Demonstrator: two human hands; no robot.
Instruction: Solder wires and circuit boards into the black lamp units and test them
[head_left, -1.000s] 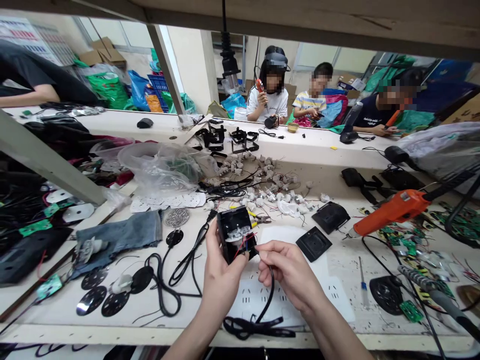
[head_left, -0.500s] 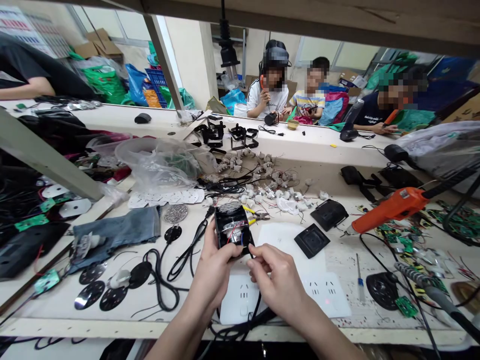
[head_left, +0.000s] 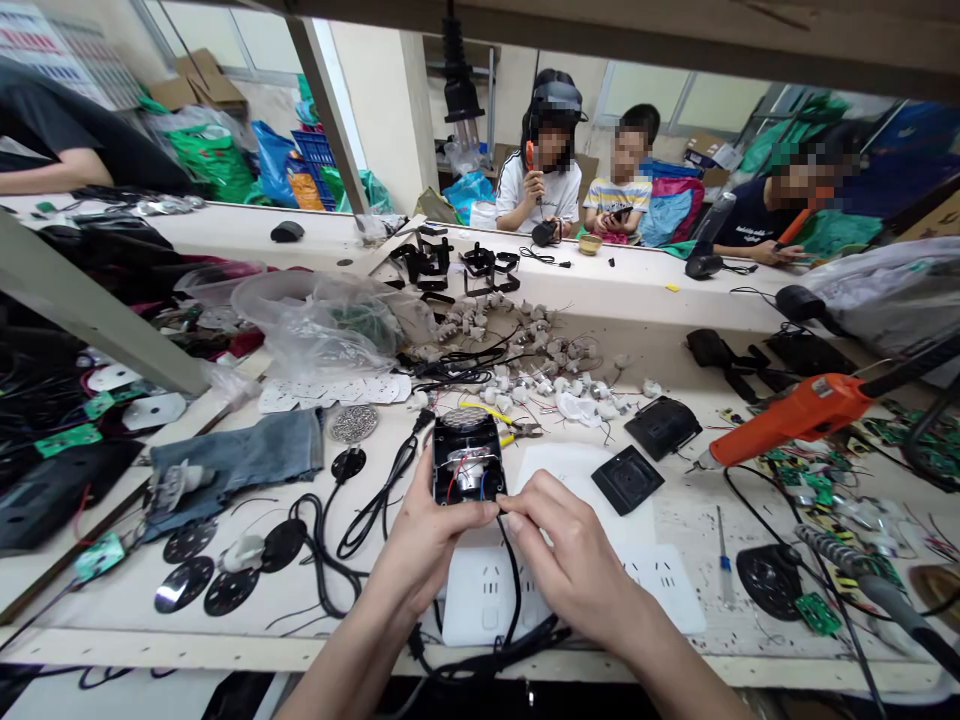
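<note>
Right, left hand (head_left: 424, 520) has its fingers round the left side of an open black housing (head_left: 444, 448), thumb across the near edge; right hand's (head_left: 551, 540) fingers sit narrow, pinching the black cable (head_left: 514, 580) at the housing's near right corner. Housing is held above the desk (head_left: 135, 610), mid-length, toward the front edge. Risks: cable slack is bunched at the front edge, so a snag there could tug it from the corner; the thin red wire (head_left: 451, 487) and blue wire (head_left: 482, 485) could get trapped against the rim. Containers: housing holds those wires plus a silvery part (head_left: 471, 474); clear bag (head_left: 285, 320), rear left, shows green through it; pale-filled bag (head_left: 892, 300), rear right; bowl (head_left: 590, 244) at the far rear, contents unreadable.
</note>
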